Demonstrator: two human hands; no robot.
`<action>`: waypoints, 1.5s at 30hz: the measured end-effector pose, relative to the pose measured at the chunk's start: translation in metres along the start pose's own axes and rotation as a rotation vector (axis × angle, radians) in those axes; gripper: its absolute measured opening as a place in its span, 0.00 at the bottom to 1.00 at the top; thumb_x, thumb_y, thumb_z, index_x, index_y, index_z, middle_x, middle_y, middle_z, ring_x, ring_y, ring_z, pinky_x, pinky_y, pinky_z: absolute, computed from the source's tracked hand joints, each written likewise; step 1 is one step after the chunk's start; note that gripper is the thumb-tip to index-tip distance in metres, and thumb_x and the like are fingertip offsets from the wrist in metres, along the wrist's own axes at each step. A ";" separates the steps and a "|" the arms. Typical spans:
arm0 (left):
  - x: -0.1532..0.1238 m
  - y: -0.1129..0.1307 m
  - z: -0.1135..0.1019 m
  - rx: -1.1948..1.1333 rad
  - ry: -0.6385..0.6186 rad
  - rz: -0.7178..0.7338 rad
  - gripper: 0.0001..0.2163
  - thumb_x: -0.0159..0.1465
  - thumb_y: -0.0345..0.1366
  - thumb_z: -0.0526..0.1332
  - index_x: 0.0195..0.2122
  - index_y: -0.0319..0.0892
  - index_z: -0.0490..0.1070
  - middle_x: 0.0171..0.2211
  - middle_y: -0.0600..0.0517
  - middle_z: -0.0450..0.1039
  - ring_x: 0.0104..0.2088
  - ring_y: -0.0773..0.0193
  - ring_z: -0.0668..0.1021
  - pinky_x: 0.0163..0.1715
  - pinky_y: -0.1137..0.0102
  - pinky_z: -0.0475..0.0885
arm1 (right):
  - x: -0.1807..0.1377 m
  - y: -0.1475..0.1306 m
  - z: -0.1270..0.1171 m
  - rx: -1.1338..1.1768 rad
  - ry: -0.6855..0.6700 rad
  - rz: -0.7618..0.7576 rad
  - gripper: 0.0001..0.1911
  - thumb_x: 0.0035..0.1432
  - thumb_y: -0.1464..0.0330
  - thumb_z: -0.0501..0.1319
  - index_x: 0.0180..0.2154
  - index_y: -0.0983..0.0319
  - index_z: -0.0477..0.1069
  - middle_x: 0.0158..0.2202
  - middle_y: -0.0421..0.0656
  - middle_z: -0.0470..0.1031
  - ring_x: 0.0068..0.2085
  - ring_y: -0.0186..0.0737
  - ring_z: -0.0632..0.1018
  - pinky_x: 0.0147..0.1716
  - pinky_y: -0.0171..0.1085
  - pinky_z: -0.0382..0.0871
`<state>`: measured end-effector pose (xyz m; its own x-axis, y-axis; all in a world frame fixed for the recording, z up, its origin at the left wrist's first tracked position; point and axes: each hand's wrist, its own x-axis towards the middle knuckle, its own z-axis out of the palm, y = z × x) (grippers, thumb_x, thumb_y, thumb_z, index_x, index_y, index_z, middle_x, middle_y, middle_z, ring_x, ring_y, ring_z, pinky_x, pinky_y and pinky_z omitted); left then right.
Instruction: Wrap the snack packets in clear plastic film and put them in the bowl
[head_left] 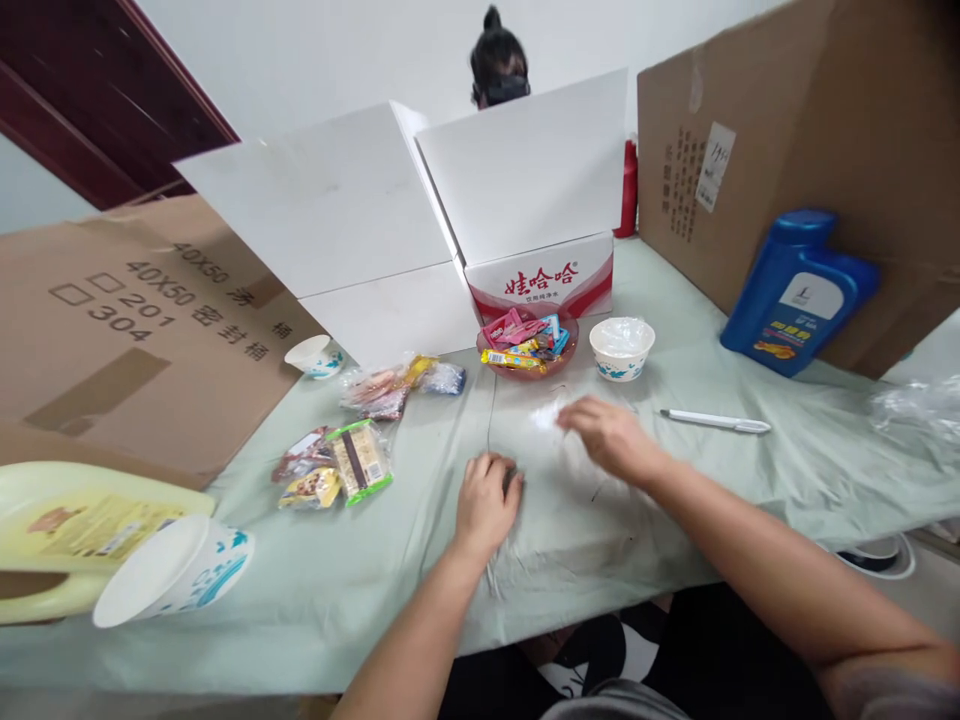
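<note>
A thin clear plastic bag lies flat on the pale green tablecloth in front of me. My left hand rests knuckles-up on its near left corner, fingers curled down on it. My right hand reaches over the bag's far edge, fingers pinched on the crumpled plastic. Just beyond stand a red bowl full of wrapped snacks and a white paper bowl lined with plastic. A white pen lies right of my right hand.
Bagged snacks and another bag lie to the left. A small bowl, a tipped paper cup, a yellow jug, a blue jug, an open white carton and brown cardboard walls ring the table. A person's head shows behind the carton.
</note>
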<state>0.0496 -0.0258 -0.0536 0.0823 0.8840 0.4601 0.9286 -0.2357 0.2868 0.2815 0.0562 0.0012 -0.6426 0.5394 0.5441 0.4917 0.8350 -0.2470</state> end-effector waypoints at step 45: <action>0.148 -0.102 -0.035 0.277 -0.169 -0.279 0.15 0.58 0.24 0.58 0.47 0.37 0.70 0.55 0.37 0.69 0.54 0.49 0.72 0.53 0.58 0.66 | -0.065 0.056 -0.006 -0.232 -0.172 0.504 0.16 0.62 0.76 0.49 0.46 0.65 0.72 0.41 0.51 0.75 0.45 0.47 0.74 0.45 0.40 0.65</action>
<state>-0.0460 0.1148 0.0144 -0.1492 0.9577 0.2460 0.9839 0.1190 0.1335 0.3540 0.0678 -0.0433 -0.3726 0.8901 0.2626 0.8650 0.4356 -0.2489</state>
